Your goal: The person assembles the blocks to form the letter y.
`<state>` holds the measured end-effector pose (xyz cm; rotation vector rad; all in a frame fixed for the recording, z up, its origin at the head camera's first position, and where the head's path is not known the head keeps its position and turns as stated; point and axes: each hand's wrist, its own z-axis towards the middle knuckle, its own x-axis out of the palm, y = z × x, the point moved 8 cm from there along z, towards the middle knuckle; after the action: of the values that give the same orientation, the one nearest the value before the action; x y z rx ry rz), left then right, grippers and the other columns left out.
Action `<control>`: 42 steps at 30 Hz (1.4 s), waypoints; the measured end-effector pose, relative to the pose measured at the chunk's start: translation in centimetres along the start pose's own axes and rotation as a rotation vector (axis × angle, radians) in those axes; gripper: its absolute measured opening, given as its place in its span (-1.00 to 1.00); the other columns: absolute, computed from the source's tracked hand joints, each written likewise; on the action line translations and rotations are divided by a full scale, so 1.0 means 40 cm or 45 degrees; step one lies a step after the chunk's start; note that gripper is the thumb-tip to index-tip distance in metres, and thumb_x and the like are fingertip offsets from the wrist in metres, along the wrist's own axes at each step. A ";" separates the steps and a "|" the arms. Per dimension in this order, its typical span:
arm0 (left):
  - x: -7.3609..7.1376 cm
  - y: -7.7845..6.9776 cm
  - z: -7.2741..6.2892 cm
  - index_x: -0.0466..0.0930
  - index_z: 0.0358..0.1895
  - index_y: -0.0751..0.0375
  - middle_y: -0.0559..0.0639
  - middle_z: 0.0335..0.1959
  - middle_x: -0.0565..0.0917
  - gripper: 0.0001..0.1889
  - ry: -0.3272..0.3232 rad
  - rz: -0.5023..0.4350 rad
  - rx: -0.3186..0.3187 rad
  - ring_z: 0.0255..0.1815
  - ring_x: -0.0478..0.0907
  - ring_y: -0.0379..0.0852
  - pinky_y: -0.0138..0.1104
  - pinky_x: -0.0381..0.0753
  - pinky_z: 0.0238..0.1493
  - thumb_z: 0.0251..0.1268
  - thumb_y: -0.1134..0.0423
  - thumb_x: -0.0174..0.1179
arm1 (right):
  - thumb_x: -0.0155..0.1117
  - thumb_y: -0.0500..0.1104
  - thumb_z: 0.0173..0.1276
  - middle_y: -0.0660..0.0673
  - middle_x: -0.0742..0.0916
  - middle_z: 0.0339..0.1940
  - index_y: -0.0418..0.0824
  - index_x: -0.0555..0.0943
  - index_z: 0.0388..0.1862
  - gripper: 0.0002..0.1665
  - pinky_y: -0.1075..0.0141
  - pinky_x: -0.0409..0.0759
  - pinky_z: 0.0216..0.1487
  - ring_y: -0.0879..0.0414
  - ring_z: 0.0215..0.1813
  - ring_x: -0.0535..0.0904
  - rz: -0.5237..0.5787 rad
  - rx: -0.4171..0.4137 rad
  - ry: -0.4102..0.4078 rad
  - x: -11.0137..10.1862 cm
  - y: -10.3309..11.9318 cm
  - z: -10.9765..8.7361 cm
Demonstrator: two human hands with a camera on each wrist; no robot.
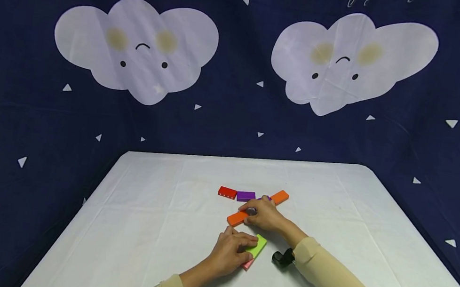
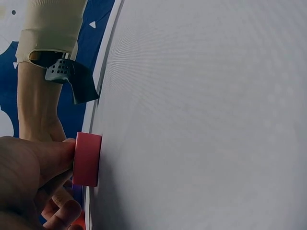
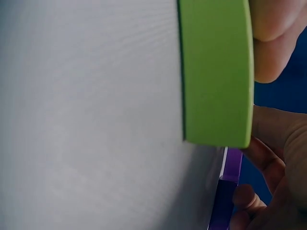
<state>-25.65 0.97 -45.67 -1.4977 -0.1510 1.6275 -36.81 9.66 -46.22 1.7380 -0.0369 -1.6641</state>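
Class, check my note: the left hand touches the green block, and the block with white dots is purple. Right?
Not quite: the block with white dots is red, as the head view shows. The left hand touches the green block.

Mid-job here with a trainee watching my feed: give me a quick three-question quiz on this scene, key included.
1. True or false: the left hand touches the lime green block.
2. Which block lies right next to the red block: A, a pink block; B, a purple block; C, an orange block?
3. Fill in: the side of the red block bears ____ dots.

Key: 1, true; 2, B; 3, white.
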 end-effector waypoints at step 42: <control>-0.009 -0.005 -0.006 0.71 -0.07 0.07 -0.21 0.01 0.69 -0.69 -0.027 -0.010 0.018 -0.15 0.35 -0.29 -0.44 0.16 -0.15 0.04 0.27 0.32 | 0.37 -0.16 0.13 0.01 0.72 -0.07 0.03 0.65 -0.03 -0.63 0.22 0.12 -0.13 -0.07 -0.11 0.42 0.148 -0.110 -0.146 -0.121 -0.037 -0.080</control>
<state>-25.41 0.72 -45.33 -1.4673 -0.1566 1.6356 -35.47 14.57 -43.10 1.5458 -0.1154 -1.6535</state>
